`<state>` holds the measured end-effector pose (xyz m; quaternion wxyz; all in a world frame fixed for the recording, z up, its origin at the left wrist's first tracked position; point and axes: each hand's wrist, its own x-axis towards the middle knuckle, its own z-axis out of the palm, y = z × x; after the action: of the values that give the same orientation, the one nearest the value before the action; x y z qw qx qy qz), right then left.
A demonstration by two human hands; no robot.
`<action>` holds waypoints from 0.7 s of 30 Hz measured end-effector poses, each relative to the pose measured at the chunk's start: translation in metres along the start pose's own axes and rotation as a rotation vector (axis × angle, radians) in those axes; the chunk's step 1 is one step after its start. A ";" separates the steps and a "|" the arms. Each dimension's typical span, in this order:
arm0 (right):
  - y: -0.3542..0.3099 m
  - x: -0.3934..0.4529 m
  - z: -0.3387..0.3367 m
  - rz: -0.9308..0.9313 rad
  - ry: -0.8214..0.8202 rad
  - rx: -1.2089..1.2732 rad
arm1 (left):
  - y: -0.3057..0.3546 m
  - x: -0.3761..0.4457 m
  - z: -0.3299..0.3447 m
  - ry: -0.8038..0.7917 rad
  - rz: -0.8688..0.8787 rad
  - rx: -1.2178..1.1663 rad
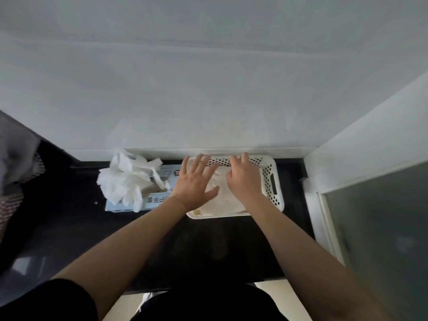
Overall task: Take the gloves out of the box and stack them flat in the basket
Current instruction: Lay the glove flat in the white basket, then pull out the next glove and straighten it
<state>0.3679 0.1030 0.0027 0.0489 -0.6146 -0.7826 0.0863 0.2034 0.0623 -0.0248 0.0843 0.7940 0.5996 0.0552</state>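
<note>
A white perforated basket (273, 181) sits on the black counter against the wall. Inside it lies a flat stack of pale gloves (222, 198). My left hand (196, 181) lies over the left part of the stack with fingers spread straight. My right hand (244, 179) rests on the right part, its fingers bent at the tips on the top glove; whether they pinch it I cannot tell. To the left of the basket stands the light-blue glove box (155, 200), with a crumpled bunch of white gloves (126, 179) spilling out of its top.
The black counter (69, 216) runs left and toward me. A pale wall rises behind the basket, and a white frame with a frosted panel (370, 228) closes the right side. Patterned fabric (14, 193) shows at the far left.
</note>
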 end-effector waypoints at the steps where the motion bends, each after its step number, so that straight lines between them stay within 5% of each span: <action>1: -0.005 0.000 0.000 -0.017 -0.009 0.048 | -0.005 -0.002 -0.003 0.094 -0.036 -0.018; 4: -0.053 -0.001 0.001 -0.116 -0.058 0.157 | -0.052 -0.028 -0.023 0.273 -0.212 0.010; 8: -0.107 -0.007 0.008 -0.127 -0.081 0.251 | -0.105 -0.057 -0.041 0.147 -0.463 0.001; 15: -0.155 -0.009 0.009 -0.070 -0.093 0.359 | -0.141 -0.067 -0.076 0.269 -0.397 -0.199; 21: -0.166 -0.008 -0.019 0.218 -0.005 0.777 | -0.133 -0.058 -0.126 0.250 -0.444 -0.617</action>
<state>0.2149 0.0587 0.0542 0.2661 -0.6297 -0.6219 0.3819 0.0384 0.0500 0.0733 0.2552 0.5695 0.7176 0.3093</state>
